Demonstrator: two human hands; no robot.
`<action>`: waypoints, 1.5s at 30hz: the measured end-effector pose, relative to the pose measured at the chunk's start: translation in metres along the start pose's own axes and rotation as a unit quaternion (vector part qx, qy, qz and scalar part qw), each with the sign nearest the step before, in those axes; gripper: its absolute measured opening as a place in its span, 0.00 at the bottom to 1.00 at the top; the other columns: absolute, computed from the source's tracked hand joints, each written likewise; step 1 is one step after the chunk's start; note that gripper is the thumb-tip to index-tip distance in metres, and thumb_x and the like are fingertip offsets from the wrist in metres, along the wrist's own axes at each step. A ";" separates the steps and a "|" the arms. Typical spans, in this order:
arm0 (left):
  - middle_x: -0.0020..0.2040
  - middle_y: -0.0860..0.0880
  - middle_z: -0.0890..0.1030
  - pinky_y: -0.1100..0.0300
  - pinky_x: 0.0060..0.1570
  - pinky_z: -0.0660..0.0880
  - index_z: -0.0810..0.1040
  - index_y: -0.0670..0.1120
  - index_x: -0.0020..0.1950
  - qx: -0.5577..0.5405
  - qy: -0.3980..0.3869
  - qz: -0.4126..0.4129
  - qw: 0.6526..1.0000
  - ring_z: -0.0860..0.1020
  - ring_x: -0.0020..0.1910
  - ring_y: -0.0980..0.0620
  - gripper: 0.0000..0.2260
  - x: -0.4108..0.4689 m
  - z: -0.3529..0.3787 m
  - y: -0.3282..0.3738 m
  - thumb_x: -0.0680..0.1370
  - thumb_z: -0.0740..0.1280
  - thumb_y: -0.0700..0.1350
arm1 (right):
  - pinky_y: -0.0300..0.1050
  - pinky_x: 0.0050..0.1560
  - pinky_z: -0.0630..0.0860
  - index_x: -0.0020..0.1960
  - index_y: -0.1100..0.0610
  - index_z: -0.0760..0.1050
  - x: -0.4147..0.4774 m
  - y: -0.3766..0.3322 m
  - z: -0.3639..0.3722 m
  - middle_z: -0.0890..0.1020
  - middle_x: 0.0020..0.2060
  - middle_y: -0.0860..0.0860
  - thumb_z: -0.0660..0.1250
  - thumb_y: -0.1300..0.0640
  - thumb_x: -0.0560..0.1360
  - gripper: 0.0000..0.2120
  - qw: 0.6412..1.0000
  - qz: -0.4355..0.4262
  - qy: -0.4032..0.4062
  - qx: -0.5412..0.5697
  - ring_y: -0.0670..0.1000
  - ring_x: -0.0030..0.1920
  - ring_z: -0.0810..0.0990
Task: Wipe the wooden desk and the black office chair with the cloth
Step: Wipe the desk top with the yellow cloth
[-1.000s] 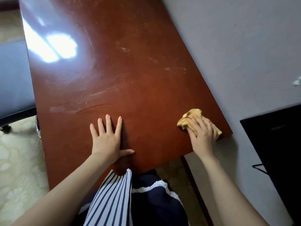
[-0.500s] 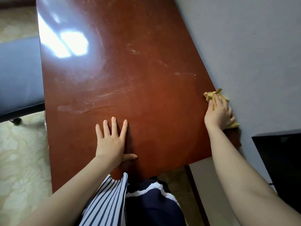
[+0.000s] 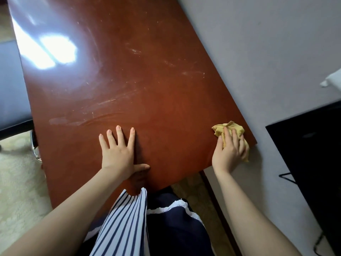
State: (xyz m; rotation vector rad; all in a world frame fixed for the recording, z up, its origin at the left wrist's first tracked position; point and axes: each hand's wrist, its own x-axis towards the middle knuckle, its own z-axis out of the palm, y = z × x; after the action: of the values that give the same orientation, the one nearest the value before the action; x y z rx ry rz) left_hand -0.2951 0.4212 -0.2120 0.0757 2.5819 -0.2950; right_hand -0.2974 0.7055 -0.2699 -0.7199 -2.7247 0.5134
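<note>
**Head view.** Wooden desk [image 3: 147, 80]: reddish-brown, glossy, marked with pale smears and fine scratches across the middle and far half.

Cloth [image 3: 220, 128]: yellow, crumpled into a wad at the desk's near right corner, touching the top and hanging slightly over the right edge.

Right hand [image 3: 227, 154]: laid on top of the cloth. Fingers [image 3: 234, 138] extended and a little apart, pressing the wad down rather than pinching it. Thumb along the wad's left side.

Left hand [image 3: 118, 154]: flat on the desk near its front edge, well left of the cloth. Fingers spread, thumb out, holding nothing.

Black office chair [image 3: 13, 93]: just beyond the desk's left edge, only partly in frame, in contact with neither hand.

Dark panel [image 3: 313, 163]: beyond the desk's right edge, against the grey wall [image 3: 267, 52].

**Handling, as judged.**
- Cloth: light, soft and limp, so likely to bunch or slide off at the corner. Best driven under a flat palm with loose folds tucked beneath the fingers.
- Desk: rigid, heavy and smooth, offering little drag to a sweep.
- Smeared middle zone probably next in need of passes, with the chair yet to be wiped.
</note>
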 end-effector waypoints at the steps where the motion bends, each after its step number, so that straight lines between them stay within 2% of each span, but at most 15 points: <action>1: 0.77 0.35 0.43 0.36 0.70 0.47 0.34 0.46 0.77 0.001 0.000 0.001 1.000 0.49 0.75 0.31 0.55 0.000 0.000 0.000 0.65 0.53 0.78 | 0.62 0.69 0.58 0.64 0.52 0.77 -0.008 0.000 -0.001 0.75 0.66 0.53 0.62 0.54 0.76 0.17 1.000 -0.013 0.004 0.008 0.60 0.70 0.66; 4: 0.77 0.35 0.43 0.36 0.70 0.48 0.33 0.45 0.76 0.004 0.000 0.003 1.000 0.48 0.75 0.31 0.55 0.000 0.002 0.001 0.65 0.52 0.78 | 0.62 0.68 0.60 0.63 0.51 0.77 -0.033 -0.004 -0.005 0.76 0.65 0.53 0.60 0.52 0.76 0.17 0.998 -0.062 -0.008 0.007 0.59 0.69 0.68; 9: 0.77 0.35 0.42 0.36 0.70 0.47 0.32 0.46 0.76 0.000 -0.003 0.002 1.000 0.48 0.75 0.31 0.55 0.001 0.002 0.001 0.65 0.53 0.78 | 0.57 0.70 0.56 0.64 0.47 0.76 -0.063 -0.023 -0.005 0.77 0.64 0.48 0.58 0.49 0.76 0.18 0.980 -0.189 -0.061 -0.009 0.56 0.69 0.69; 11: 0.77 0.35 0.42 0.36 0.70 0.46 0.32 0.46 0.76 -0.004 -0.004 0.002 1.000 0.47 0.75 0.31 0.55 0.001 0.002 0.002 0.65 0.54 0.78 | 0.55 0.69 0.57 0.63 0.46 0.77 -0.060 -0.033 -0.003 0.77 0.63 0.47 0.58 0.48 0.76 0.18 0.978 -0.197 -0.065 -0.019 0.54 0.68 0.69; 14: 0.77 0.35 0.41 0.35 0.70 0.46 0.32 0.46 0.76 -0.005 -0.004 0.001 1.000 0.47 0.75 0.31 0.55 0.001 0.001 0.002 0.66 0.54 0.78 | 0.53 0.69 0.57 0.63 0.44 0.76 -0.041 -0.049 0.004 0.76 0.64 0.46 0.58 0.46 0.76 0.18 0.979 -0.185 -0.081 -0.027 0.53 0.69 0.69; 18: 0.77 0.35 0.41 0.35 0.70 0.46 0.31 0.46 0.76 -0.004 -0.011 0.000 1.000 0.46 0.75 0.32 0.55 0.000 0.001 0.003 0.66 0.54 0.78 | 0.54 0.71 0.55 0.66 0.43 0.74 0.011 -0.067 0.019 0.72 0.68 0.46 0.64 0.49 0.78 0.17 0.972 -0.188 -0.143 -0.021 0.53 0.72 0.64; 21: 0.77 0.35 0.40 0.35 0.70 0.45 0.30 0.46 0.76 -0.007 -0.015 -0.002 1.000 0.46 0.75 0.32 0.55 0.001 0.001 0.002 0.66 0.54 0.78 | 0.53 0.72 0.53 0.68 0.42 0.71 0.062 -0.082 0.032 0.69 0.71 0.45 0.61 0.48 0.79 0.18 0.972 -0.174 -0.152 -0.040 0.51 0.74 0.60; 28: 0.77 0.35 0.40 0.35 0.70 0.43 0.24 0.46 0.69 0.002 0.002 0.012 1.000 0.45 0.75 0.32 0.54 0.000 0.002 -0.001 0.65 0.50 0.79 | 0.51 0.73 0.48 0.70 0.41 0.68 0.151 -0.114 0.054 0.64 0.73 0.43 0.57 0.47 0.80 0.18 0.989 -0.052 -0.135 -0.042 0.49 0.75 0.55; 33: 0.77 0.35 0.40 0.35 0.70 0.43 0.24 0.46 0.68 -0.013 0.001 0.010 1.000 0.44 0.75 0.32 0.54 0.002 0.002 -0.002 0.65 0.52 0.79 | 0.53 0.73 0.44 0.71 0.40 0.66 0.154 -0.138 0.061 0.61 0.74 0.42 0.55 0.48 0.81 0.18 0.989 0.019 -0.145 -0.030 0.49 0.76 0.51; 35: 0.77 0.35 0.40 0.35 0.70 0.43 0.24 0.46 0.69 -0.019 0.001 0.009 1.000 0.45 0.75 0.32 0.55 0.001 0.001 -0.001 0.65 0.53 0.78 | 0.53 0.73 0.45 0.70 0.40 0.67 0.135 -0.144 0.061 0.63 0.74 0.42 0.57 0.48 0.81 0.18 0.988 -0.022 -0.147 -0.029 0.48 0.76 0.52; 39: 0.77 0.36 0.40 0.35 0.70 0.43 0.29 0.47 0.75 -0.032 -0.011 0.004 0.999 0.44 0.75 0.32 0.55 0.000 -0.003 -0.001 0.65 0.55 0.78 | 0.54 0.73 0.48 0.70 0.40 0.68 0.074 -0.149 0.057 0.67 0.72 0.44 0.59 0.48 0.80 0.19 0.970 -0.164 -0.176 -0.043 0.50 0.75 0.57; 43: 0.77 0.37 0.41 0.36 0.70 0.44 0.32 0.48 0.76 -0.049 -0.012 0.020 0.999 0.45 0.75 0.33 0.54 0.000 -0.007 -0.006 0.66 0.56 0.77 | 0.58 0.71 0.55 0.67 0.44 0.73 0.013 -0.141 0.051 0.73 0.68 0.47 0.64 0.50 0.77 0.18 0.948 -0.266 -0.172 -0.042 0.54 0.71 0.66; 45: 0.78 0.39 0.43 0.37 0.71 0.45 0.35 0.50 0.77 -0.064 -0.004 0.033 0.997 0.47 0.76 0.35 0.51 0.000 -0.007 -0.014 0.67 0.55 0.76 | 0.58 0.70 0.58 0.66 0.46 0.74 -0.010 -0.134 0.045 0.75 0.67 0.48 0.61 0.50 0.77 0.18 0.936 -0.301 -0.175 -0.043 0.54 0.70 0.68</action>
State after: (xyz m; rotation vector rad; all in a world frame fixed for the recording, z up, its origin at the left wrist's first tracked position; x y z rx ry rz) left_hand -0.2998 0.4094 -0.2032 0.1123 2.5785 -0.1039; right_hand -0.3605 0.5794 -0.2578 0.2368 -3.0926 0.3994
